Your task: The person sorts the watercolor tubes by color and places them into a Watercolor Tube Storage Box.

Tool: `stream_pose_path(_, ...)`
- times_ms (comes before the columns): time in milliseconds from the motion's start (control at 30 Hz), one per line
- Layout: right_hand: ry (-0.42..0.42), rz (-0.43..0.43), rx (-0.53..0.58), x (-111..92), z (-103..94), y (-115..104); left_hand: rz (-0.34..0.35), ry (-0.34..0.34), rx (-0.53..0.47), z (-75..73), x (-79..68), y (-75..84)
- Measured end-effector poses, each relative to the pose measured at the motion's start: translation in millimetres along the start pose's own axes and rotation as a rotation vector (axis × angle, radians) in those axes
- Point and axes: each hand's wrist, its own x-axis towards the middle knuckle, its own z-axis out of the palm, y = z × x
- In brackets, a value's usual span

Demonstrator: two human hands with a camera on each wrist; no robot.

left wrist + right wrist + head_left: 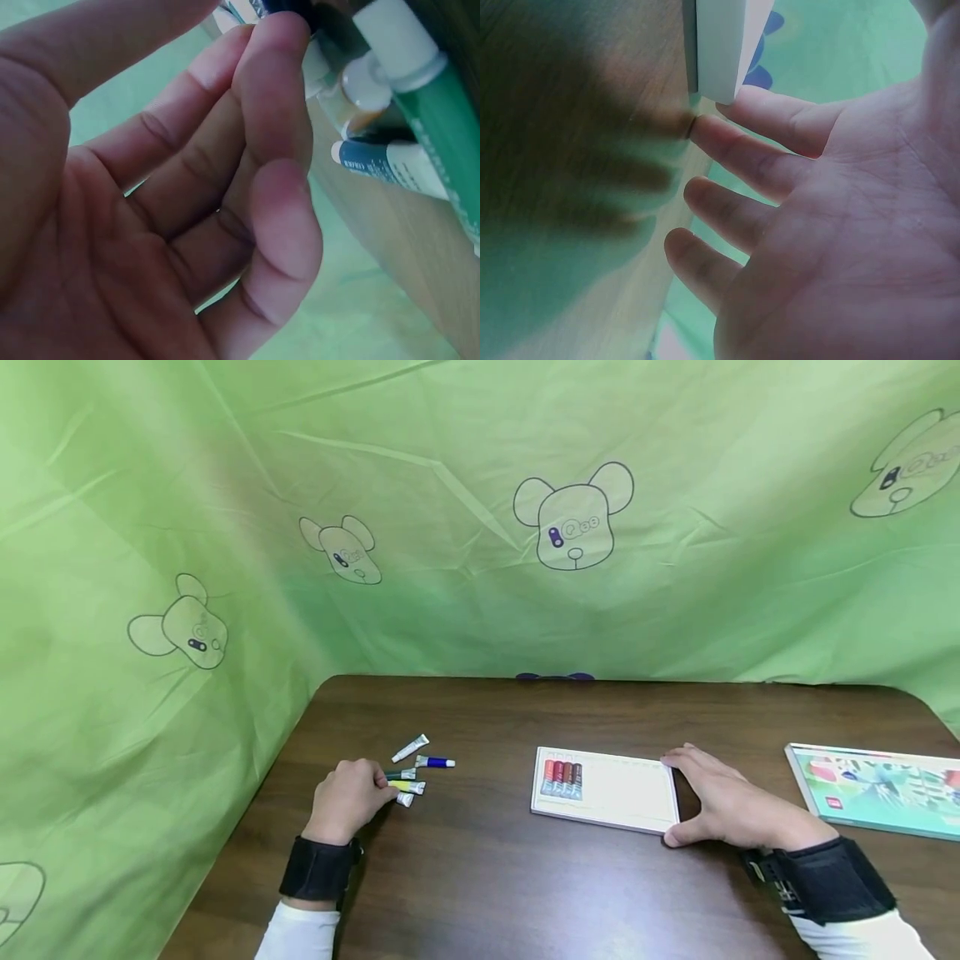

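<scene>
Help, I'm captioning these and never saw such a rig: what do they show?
No machine here: just a person's bare left hand and right hand, black bands at the wrists. The wide picture comes from a head-worn camera; the close-ups, from one on each wrist. On the brown table lie loose tubes, a white tray with more tubes in it, and a flat teal box. The right hand, spread wide, touches the tray's right end. The left hand is at the loose tubes; whether it grips one is unclear.

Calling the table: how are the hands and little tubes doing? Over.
Left hand at loose tubes, grip unclear. Right hand grips white tray. Four tubes inside. Illustrated box off right.
</scene>
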Motion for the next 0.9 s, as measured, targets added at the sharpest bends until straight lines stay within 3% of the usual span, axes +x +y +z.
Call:
stream_pose_path(200,-0.006,-0.011,-0.001,0.6,1.0,-0.3,0.021,-0.016,-0.03,0.4,-0.7,-2.3)
stream_pose_path(433,-0.001,-0.01,0.004,0.1,0.1,0.4,-0.002,-0.027,-0.079,-4.7,1.3,-6.6)
stream_pose_path(700,-0.001,-0.012,0.006,1.1,-0.3,-0.1,-0.005,0.041,-0.045,-11.3,-0.2,-16.9)
stream_pose_path(900,0.0,-0.013,0.006,2.3,-0.4,-0.3,0.003,0.003,-0.042,-4.2,1.6,-9.0)
